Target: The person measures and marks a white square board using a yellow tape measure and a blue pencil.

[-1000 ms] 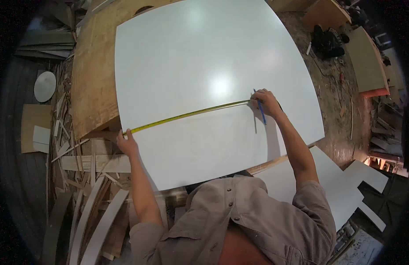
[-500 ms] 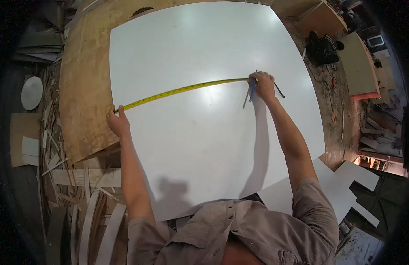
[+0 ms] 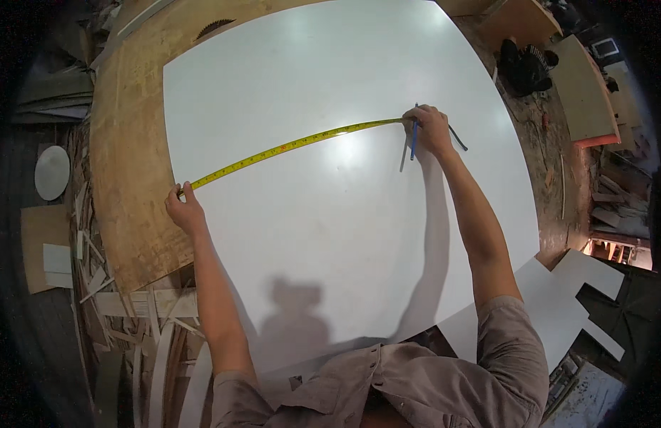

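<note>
A large white board lies before me on a wooden work surface. Across it stretches a yellow tape measure blade. At the board's left edge, my left hand pinches the blade's end between thumb and fingers. My right hand is closed round the other end of the tape, over the board's right half; the tape's case, if there, is hidden in the palm. A blue pencil-like stick also pokes out from the right hand's fingers. A dark strip shows just right of that hand.
Bare plywood extends left of the board, with a toothed saw blade at the far edge. Wood offcuts lie at lower left. White cut panels lie at lower right. A black object rests at far right.
My view has shifted slightly. The left hand sits a little nearer and its fingers have moved on the tape's end. The right hand still holds the tape and the blue stick.
</note>
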A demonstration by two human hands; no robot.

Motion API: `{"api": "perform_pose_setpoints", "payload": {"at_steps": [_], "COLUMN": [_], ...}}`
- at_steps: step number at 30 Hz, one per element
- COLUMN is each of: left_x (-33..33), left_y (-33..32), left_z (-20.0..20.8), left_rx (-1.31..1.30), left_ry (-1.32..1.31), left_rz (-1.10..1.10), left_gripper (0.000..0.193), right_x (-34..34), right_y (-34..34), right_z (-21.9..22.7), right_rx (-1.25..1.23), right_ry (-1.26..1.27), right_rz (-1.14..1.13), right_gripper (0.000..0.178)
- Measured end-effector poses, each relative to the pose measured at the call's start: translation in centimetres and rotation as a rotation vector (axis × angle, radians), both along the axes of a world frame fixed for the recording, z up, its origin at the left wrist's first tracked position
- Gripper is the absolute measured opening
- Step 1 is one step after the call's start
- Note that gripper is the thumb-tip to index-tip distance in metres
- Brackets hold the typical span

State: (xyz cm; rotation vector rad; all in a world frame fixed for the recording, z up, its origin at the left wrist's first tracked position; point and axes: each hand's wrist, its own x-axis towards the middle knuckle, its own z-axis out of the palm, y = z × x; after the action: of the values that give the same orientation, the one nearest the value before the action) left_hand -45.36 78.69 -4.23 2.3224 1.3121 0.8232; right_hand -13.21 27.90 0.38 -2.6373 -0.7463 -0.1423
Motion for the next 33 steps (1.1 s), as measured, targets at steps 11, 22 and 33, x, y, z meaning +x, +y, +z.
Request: {"api": "perform_pose_setpoints", "payload": {"at_steps": [11, 22, 33], "left_x": [1.5, 15.4, 21.4], "left_y": [-1.0, -18.5, -24.3], "left_z": [0.1, 2.3, 2.0], "left_rx": [0.297, 0.112, -0.143], "left_ry": [0.113, -0.029, -0.106], "left_rz": [-0.117, -0.889, -0.994], "left_gripper": [0.027, 0.012, 0.007], "right_x": [1.1, 0.2, -0.3], "right_y": [-1.0, 0.4, 0.1], "right_z": [-0.9, 0.8, -1.2], "right_rx": [0.016, -0.106, 0.093], "right_ry": [-0.02, 0.067, -0.298], "right_rz": [0.02, -0.083, 0.102], "right_gripper": [0.012, 0.01, 0.01]}}
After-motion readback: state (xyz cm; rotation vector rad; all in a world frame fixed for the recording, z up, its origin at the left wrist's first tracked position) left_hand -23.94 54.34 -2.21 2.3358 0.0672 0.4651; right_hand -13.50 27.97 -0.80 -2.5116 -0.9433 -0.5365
